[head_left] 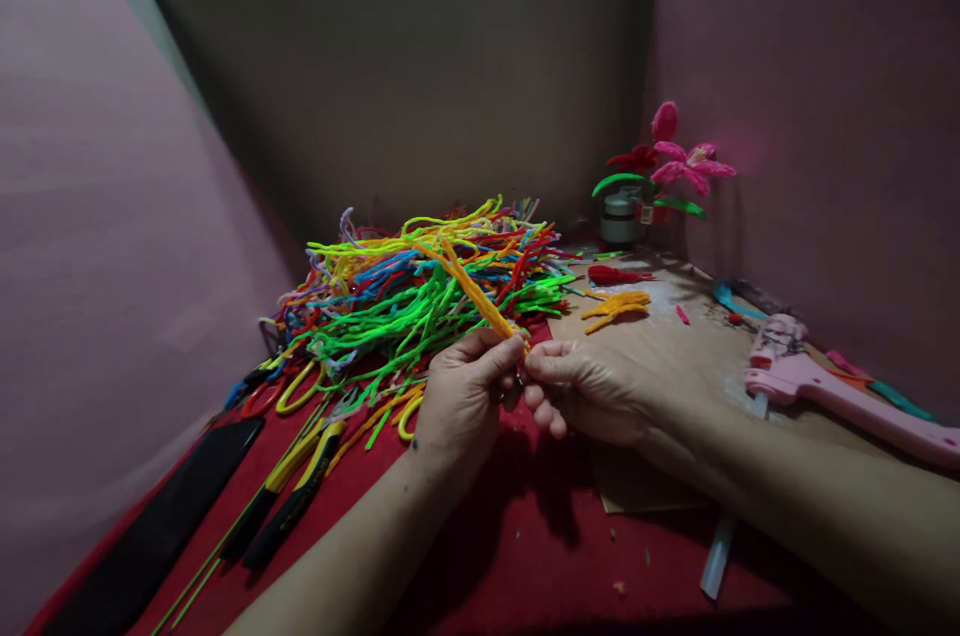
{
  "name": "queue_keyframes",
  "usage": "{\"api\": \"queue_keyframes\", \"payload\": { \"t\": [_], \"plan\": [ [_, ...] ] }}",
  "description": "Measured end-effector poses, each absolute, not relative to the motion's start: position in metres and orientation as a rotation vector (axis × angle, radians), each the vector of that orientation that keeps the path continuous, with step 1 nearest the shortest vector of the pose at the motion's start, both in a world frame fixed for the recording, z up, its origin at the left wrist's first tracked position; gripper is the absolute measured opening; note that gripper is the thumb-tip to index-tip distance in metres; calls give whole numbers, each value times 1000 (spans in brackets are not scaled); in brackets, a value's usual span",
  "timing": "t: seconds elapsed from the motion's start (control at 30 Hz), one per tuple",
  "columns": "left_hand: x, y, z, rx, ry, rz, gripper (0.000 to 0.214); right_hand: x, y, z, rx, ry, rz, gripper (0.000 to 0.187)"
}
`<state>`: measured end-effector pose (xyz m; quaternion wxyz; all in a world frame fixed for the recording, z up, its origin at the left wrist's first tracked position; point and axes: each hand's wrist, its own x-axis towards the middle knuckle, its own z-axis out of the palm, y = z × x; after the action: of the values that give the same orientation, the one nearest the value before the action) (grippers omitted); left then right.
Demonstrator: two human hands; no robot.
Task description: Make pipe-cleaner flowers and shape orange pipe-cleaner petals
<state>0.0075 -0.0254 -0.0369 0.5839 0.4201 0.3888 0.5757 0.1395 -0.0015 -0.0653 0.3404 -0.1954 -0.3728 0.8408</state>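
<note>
An orange pipe cleaner piece [480,294], several strands lying side by side, slants up and left from my fingertips. My left hand [469,386] is closed, its thumb and forefinger pinching the lower end. Close against it, my right hand [581,384] also pinches that end with thumb and forefinger, its other fingers curled loosely. The very tip between the fingers is hidden. Behind my hands lies a large heap of coloured pipe cleaners [420,301]. Shaped orange pieces [616,309] rest on the brown board to the right.
Yellow-and-black pliers [296,491] and a black flat object [161,526] lie left on the red cloth [525,556]. A pink glue gun [847,398] with a glue stick lies right. At the back right, pink fuzzy flowers [686,161] stand by a small jar [619,219].
</note>
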Motion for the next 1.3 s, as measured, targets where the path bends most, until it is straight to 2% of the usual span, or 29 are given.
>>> {"api": "queue_keyframes", "payload": {
  "t": [0.13, 0.37, 0.57, 0.83, 1.17, 1.3],
  "plan": [
    [6, -25, -35, 980, 936, 1378, 18, 140, -3, -61, -615, -1105, 2097, 23],
    [5, -26, -34, 1002, 950, 1362, 17, 144, -4, -53, -629, -1218, 1873, 15],
    [5, -25, -35, 968, 921, 1382, 19, 145, 0, -57, -566, -1176, 1994, 18],
    [4, -26, -36, 967, 969, 1353, 23, 142, -1, -58, -648, -996, 2070, 8],
    [1, -22, -34, 1064, 1054, 1393, 20, 140, -16, -45, -1025, -1323, 1706, 20],
    [0, -23, -34, 1069, 1012, 1390, 17, 140, -15, -45, -907, -1414, 1590, 15]
  ]
}}
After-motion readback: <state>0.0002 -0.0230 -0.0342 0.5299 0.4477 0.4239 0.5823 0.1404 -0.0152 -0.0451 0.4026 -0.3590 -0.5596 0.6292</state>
